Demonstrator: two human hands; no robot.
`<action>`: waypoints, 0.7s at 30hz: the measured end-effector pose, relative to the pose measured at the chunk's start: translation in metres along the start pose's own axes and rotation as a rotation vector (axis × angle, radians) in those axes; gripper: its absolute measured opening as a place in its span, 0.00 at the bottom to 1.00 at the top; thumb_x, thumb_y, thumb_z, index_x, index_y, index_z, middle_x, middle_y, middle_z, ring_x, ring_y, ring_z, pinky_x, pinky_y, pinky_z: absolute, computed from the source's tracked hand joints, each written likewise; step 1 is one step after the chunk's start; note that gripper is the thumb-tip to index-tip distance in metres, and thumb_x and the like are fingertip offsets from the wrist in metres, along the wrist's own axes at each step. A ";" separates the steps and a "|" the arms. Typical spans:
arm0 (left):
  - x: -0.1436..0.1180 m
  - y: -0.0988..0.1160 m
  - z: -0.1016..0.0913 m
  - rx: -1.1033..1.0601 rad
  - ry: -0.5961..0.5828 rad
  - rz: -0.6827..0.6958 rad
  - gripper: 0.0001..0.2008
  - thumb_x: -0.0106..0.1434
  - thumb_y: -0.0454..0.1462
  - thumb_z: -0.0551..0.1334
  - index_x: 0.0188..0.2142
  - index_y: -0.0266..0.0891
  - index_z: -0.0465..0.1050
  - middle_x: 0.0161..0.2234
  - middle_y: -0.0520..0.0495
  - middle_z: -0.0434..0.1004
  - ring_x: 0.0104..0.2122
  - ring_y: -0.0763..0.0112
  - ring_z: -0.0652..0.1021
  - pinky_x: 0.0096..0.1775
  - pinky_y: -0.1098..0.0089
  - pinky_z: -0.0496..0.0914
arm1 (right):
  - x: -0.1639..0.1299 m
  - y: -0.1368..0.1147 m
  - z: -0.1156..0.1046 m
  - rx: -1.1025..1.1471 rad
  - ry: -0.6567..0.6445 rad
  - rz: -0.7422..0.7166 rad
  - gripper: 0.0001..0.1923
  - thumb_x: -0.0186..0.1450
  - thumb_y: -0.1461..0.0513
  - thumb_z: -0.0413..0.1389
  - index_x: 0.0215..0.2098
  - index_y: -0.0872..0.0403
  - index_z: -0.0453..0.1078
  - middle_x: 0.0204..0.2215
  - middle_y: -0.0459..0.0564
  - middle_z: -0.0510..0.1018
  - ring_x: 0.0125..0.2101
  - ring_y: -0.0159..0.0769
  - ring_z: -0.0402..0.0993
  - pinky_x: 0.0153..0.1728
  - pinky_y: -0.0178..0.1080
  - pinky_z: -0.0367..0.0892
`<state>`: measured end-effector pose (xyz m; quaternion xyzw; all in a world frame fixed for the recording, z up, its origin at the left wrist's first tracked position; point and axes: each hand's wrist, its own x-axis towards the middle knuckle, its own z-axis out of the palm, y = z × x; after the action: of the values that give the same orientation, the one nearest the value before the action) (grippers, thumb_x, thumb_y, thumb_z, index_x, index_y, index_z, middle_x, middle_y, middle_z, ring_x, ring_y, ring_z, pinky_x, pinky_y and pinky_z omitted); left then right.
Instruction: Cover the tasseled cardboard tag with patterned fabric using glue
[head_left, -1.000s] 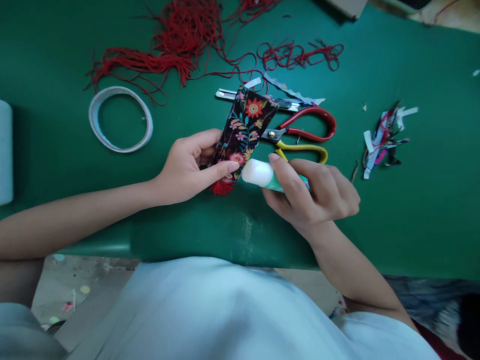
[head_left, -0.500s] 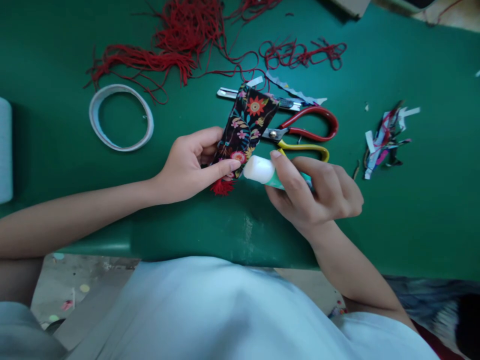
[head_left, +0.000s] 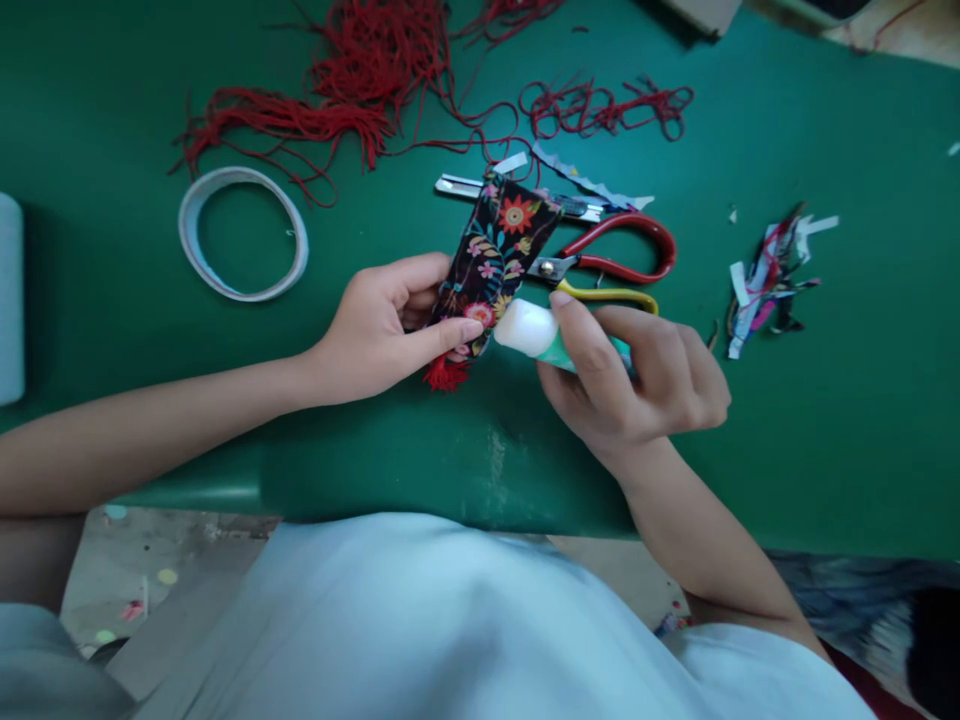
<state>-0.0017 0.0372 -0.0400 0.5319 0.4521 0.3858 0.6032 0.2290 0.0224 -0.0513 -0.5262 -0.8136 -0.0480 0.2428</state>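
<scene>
My left hand (head_left: 394, 325) is closed on a black floral fabric piece (head_left: 499, 250), its thumb pressed on the lower end. A short red tassel (head_left: 446, 374) hangs from that end, and the piece slants up to the right. In my right hand (head_left: 637, 375) is what looks like a glue stick (head_left: 529, 328), white at the end and green along the body. Its white end points left and sits right by the fabric's lower right edge; whether they touch I cannot tell. Scissors (head_left: 619, 262) with one red and one yellow handle lie behind, their blades hidden under the fabric.
A utility knife (head_left: 459, 187) lies partly behind the fabric, near a patterned paper strip (head_left: 592, 182). Red cords (head_left: 375, 60) are heaped at the back. To the left is a tape roll (head_left: 193, 262); to the right, a pile of scraps (head_left: 765, 285). The green table's front edge runs before me.
The glue stick and my right hand have shifted slightly right. The fabric piece in my left hand has moved a little right and down. Both hands keep their hold.
</scene>
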 end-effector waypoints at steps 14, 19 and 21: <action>0.001 0.002 -0.001 -0.034 -0.012 -0.021 0.09 0.56 0.36 0.69 0.35 0.35 0.74 0.32 0.52 0.80 0.32 0.68 0.82 0.33 0.72 0.79 | 0.003 0.001 0.000 0.138 -0.029 0.041 0.13 0.64 0.54 0.58 0.47 0.46 0.73 0.29 0.50 0.79 0.24 0.35 0.73 0.31 0.40 0.67; 0.001 0.004 0.000 -0.066 -0.009 -0.043 0.12 0.57 0.40 0.69 0.37 0.35 0.74 0.35 0.51 0.81 0.37 0.63 0.83 0.39 0.67 0.81 | 0.010 -0.002 -0.004 0.154 0.258 -0.207 0.21 0.60 0.57 0.62 0.51 0.50 0.67 0.32 0.49 0.80 0.29 0.38 0.77 0.28 0.38 0.69; 0.001 0.004 -0.001 -0.078 -0.020 -0.048 0.13 0.56 0.41 0.70 0.38 0.36 0.74 0.35 0.51 0.81 0.37 0.63 0.83 0.38 0.66 0.81 | 0.010 -0.007 -0.005 0.292 0.236 -0.143 0.21 0.59 0.57 0.62 0.49 0.49 0.65 0.33 0.48 0.78 0.29 0.38 0.77 0.27 0.38 0.69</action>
<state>-0.0023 0.0384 -0.0366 0.5009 0.4432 0.3830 0.6372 0.2210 0.0255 -0.0414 -0.4168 -0.8131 -0.0078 0.4062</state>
